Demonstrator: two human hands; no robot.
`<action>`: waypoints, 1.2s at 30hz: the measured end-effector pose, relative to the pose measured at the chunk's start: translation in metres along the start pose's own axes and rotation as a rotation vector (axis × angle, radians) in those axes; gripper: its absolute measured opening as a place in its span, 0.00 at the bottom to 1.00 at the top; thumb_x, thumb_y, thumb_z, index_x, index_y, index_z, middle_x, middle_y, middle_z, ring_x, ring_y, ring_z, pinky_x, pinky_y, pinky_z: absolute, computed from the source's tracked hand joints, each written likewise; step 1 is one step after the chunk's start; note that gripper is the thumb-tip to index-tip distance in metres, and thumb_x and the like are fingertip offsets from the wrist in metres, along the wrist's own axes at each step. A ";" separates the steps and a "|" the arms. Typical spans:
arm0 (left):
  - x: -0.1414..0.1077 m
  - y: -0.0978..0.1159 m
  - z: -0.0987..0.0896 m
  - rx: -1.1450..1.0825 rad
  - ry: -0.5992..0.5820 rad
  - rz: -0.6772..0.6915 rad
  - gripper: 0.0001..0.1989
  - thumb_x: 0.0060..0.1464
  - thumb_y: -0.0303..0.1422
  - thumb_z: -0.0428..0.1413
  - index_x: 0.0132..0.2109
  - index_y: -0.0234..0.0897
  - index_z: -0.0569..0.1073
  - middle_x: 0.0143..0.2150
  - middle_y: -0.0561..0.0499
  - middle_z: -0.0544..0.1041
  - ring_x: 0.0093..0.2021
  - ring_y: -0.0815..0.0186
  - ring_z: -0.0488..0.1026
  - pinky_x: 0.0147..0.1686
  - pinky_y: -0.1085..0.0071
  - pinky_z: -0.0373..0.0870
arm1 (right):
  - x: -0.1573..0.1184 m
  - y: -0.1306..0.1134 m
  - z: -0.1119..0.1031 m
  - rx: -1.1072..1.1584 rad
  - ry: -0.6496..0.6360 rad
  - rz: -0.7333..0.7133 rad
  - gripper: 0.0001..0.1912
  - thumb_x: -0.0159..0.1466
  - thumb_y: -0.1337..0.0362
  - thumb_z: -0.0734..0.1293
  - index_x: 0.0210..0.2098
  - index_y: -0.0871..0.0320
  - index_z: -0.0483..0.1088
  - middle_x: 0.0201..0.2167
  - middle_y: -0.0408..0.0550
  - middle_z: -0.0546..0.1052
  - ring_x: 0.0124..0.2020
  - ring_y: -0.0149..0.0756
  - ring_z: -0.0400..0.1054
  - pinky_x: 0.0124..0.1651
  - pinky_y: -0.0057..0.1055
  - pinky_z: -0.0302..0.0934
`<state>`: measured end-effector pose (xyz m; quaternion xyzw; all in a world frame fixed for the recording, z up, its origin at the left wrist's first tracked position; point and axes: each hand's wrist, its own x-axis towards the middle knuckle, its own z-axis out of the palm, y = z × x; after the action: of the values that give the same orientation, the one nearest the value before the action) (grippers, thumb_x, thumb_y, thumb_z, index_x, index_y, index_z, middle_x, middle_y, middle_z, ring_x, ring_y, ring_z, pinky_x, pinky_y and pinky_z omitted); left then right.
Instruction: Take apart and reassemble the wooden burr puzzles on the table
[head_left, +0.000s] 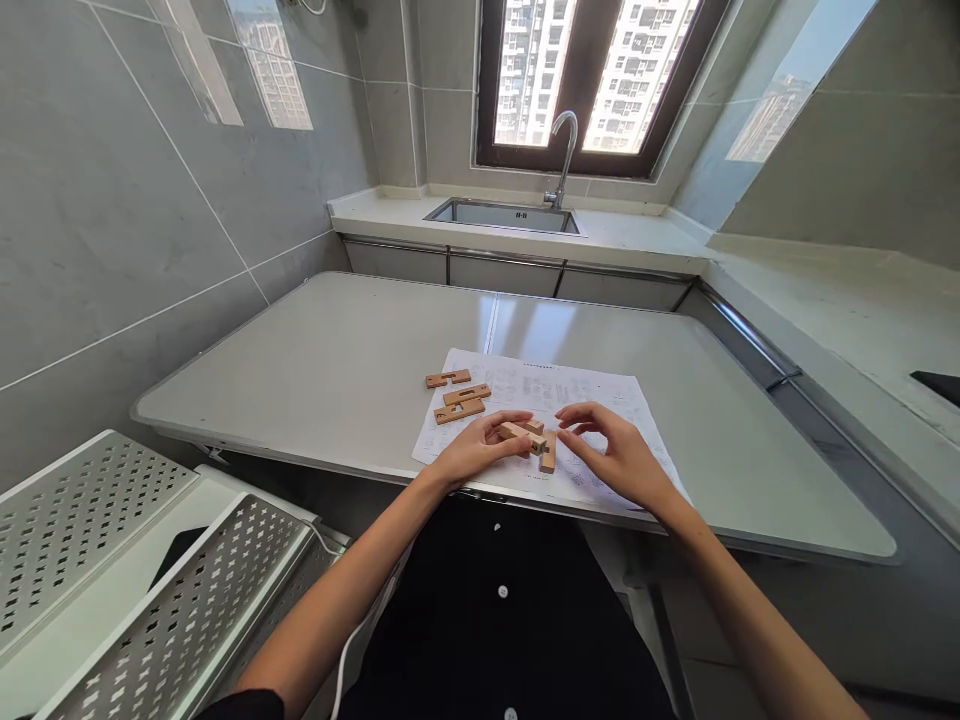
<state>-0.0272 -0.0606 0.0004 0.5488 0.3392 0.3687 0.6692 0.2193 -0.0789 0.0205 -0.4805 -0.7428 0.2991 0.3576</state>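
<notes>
My left hand (480,447) pinches a light wooden block (523,435) between thumb and fingers, above a printed paper sheet (600,395). A second wooden piece (548,455) stands close against the block's right end, and another piece (534,426) shows just behind it. To the right, my right hand (611,450) is held with thumb and fingers apart and nothing between them. Three notched wooden pieces lie at the sheet's left side: one at the back (448,379), a middle one (466,395) and a front one (459,411).
The sheet lies at the front edge of a white folding table (337,360). Behind the table is a counter with a sink (502,216) and a faucet (564,155). Perforated white racks (225,570) stand at the lower left, with a white cable beside them.
</notes>
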 end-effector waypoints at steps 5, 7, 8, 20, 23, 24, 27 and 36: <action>0.008 -0.010 -0.001 -0.242 0.113 -0.011 0.28 0.57 0.38 0.67 0.62 0.32 0.74 0.55 0.37 0.81 0.47 0.61 0.78 0.52 0.62 0.71 | -0.004 0.030 0.017 -0.154 -0.020 0.021 0.22 0.69 0.46 0.65 0.54 0.53 0.69 0.55 0.54 0.74 0.50 0.47 0.72 0.48 0.45 0.71; 0.009 -0.012 -0.003 -0.292 0.127 -0.019 0.27 0.56 0.34 0.67 0.61 0.31 0.74 0.54 0.38 0.81 0.47 0.61 0.77 0.48 0.64 0.70 | -0.005 0.034 0.022 -0.181 -0.051 -0.003 0.25 0.69 0.46 0.66 0.58 0.53 0.67 0.56 0.54 0.72 0.52 0.47 0.71 0.55 0.47 0.68; 0.010 -0.013 -0.003 -0.311 0.133 -0.018 0.26 0.56 0.33 0.67 0.61 0.31 0.75 0.53 0.38 0.81 0.47 0.62 0.76 0.46 0.66 0.69 | -0.006 0.035 0.024 -0.190 -0.064 -0.003 0.26 0.68 0.45 0.67 0.59 0.53 0.67 0.56 0.55 0.72 0.52 0.47 0.71 0.56 0.47 0.67; 0.008 -0.011 -0.002 -0.259 0.098 -0.046 0.26 0.58 0.38 0.63 0.62 0.35 0.73 0.55 0.40 0.79 0.48 0.61 0.75 0.39 0.70 0.65 | 0.004 0.009 0.038 -0.341 -0.036 0.234 0.14 0.69 0.51 0.62 0.42 0.53 0.73 0.33 0.45 0.78 0.33 0.40 0.72 0.34 0.33 0.59; 0.008 -0.015 -0.004 -0.224 0.116 -0.019 0.27 0.58 0.39 0.64 0.62 0.35 0.73 0.54 0.41 0.79 0.45 0.63 0.74 0.40 0.69 0.66 | 0.010 0.000 0.038 -0.379 -0.049 0.268 0.11 0.69 0.55 0.62 0.38 0.53 0.72 0.29 0.43 0.79 0.30 0.38 0.72 0.32 0.31 0.55; 0.009 -0.017 -0.005 -0.203 0.118 -0.011 0.28 0.59 0.40 0.64 0.63 0.35 0.72 0.54 0.41 0.78 0.44 0.64 0.74 0.41 0.69 0.66 | 0.011 -0.001 0.038 -0.392 -0.050 0.268 0.10 0.69 0.56 0.62 0.38 0.53 0.72 0.29 0.43 0.79 0.30 0.38 0.72 0.32 0.31 0.55; 0.011 -0.021 -0.007 -0.136 0.114 0.010 0.30 0.61 0.44 0.63 0.65 0.34 0.70 0.53 0.41 0.78 0.43 0.65 0.73 0.42 0.68 0.66 | 0.014 -0.001 0.039 -0.419 -0.037 0.270 0.09 0.68 0.58 0.62 0.37 0.53 0.72 0.28 0.44 0.79 0.30 0.38 0.72 0.32 0.31 0.54; 0.008 -0.015 -0.003 -0.105 0.112 0.009 0.28 0.61 0.45 0.61 0.62 0.34 0.69 0.41 0.49 0.75 0.38 0.66 0.71 0.37 0.69 0.65 | 0.015 0.002 0.038 0.451 -0.036 0.405 0.17 0.64 0.49 0.67 0.43 0.55 0.75 0.30 0.43 0.74 0.29 0.35 0.64 0.32 0.31 0.58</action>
<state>-0.0240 -0.0546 -0.0154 0.4930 0.3536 0.4191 0.6755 0.1849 -0.0676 0.0010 -0.5219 -0.5530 0.5301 0.3753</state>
